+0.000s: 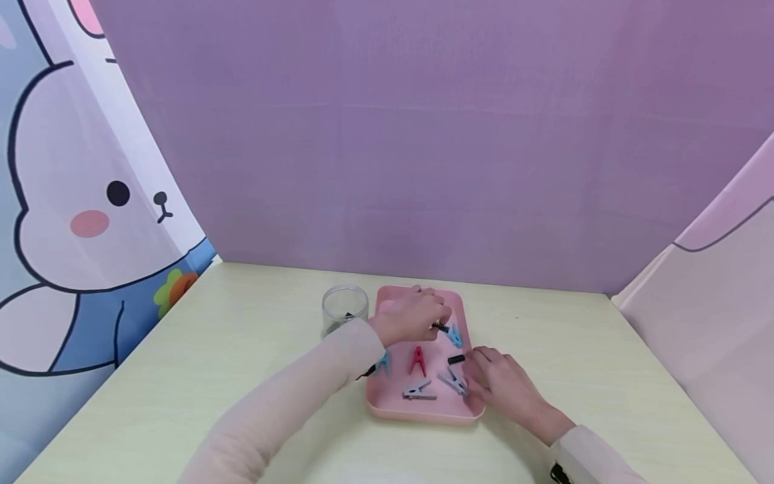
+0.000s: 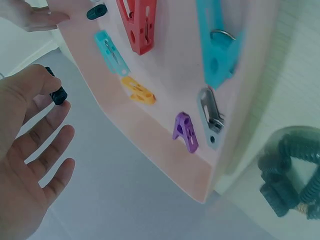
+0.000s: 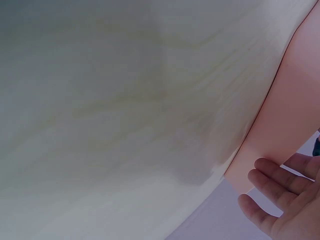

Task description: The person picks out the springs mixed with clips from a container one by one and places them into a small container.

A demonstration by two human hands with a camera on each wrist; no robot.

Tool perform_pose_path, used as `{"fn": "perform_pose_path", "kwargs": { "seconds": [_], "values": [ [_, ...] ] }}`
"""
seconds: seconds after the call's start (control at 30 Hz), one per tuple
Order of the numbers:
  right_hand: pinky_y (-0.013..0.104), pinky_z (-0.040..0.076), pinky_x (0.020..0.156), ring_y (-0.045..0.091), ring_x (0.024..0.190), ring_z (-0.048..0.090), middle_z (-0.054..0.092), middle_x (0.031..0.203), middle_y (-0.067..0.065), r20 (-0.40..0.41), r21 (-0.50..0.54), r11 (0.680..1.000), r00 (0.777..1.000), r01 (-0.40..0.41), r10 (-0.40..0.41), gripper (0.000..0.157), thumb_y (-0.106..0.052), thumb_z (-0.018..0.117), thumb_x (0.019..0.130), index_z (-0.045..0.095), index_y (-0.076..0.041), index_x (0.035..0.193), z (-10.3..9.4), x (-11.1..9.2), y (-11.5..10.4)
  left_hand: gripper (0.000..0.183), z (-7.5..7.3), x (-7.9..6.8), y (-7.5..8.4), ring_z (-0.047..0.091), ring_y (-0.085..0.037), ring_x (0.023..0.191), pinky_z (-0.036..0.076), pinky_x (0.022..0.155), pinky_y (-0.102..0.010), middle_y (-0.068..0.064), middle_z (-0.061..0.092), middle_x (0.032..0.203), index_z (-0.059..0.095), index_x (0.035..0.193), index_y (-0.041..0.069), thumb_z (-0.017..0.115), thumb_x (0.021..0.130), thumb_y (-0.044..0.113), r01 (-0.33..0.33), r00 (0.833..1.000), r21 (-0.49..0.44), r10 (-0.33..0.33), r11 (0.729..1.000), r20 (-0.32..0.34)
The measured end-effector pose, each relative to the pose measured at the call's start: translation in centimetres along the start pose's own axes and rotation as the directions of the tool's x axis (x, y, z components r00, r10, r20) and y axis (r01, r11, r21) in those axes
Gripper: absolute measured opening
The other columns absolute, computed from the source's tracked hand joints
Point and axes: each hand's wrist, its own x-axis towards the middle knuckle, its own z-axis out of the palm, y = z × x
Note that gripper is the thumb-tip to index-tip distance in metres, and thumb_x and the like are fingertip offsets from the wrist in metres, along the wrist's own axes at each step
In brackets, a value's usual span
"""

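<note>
My left hand [image 1: 417, 316] reaches over the far part of a pink tray [image 1: 423, 415]. Its thumb and fingertip pinch a short black ribbed coil [image 2: 58, 94]; the other fingers spread loosely. My right hand [image 1: 510, 390] touches the tray's right side, its fingers [image 3: 270, 182] loosely bent against the outer wall, the thumb near the rim. In the tray lie a red clothespin [image 1: 418, 361], a light blue clothespin [image 1: 455, 336], two grey clothespins, and another black coil [image 1: 456, 359]. Yellow [image 2: 138, 91] and purple [image 2: 185, 131] clips show in the left wrist view.
A clear round jar [image 1: 345, 306] holding several black coils [image 2: 287, 182] stands left of the tray, partly behind my left sleeve. The pale table [image 1: 272, 296] ends at a purple curtain [image 1: 387, 168]. Patterned cloth [image 1: 72, 202] hangs on the left.
</note>
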Motion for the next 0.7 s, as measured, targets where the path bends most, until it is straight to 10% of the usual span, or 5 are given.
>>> {"fn": "perform_pose_path", "kwargs": {
  "seconds": [0.7],
  "values": [
    [0.043, 0.048, 0.082, 0.026, 0.103, 0.057, 0.062, 0.109, 0.011, 0.045, 0.028, 0.998, 0.998, -0.051, 0.049, 0.042, -0.028, 0.070, 0.076, 0.061, -0.002, 0.108, -0.2, 0.1, -0.5, 0.010, -1.2, -5.1, -4.1, 0.051, -0.012, 0.084, 0.041, 0.081, -0.035, 0.007, 0.061, 0.088, 0.064, 0.092, 0.023, 0.064, 0.082, 0.026, 0.124, 0.985, -0.038, -0.128, 0.992, -0.116]
  ]
}}
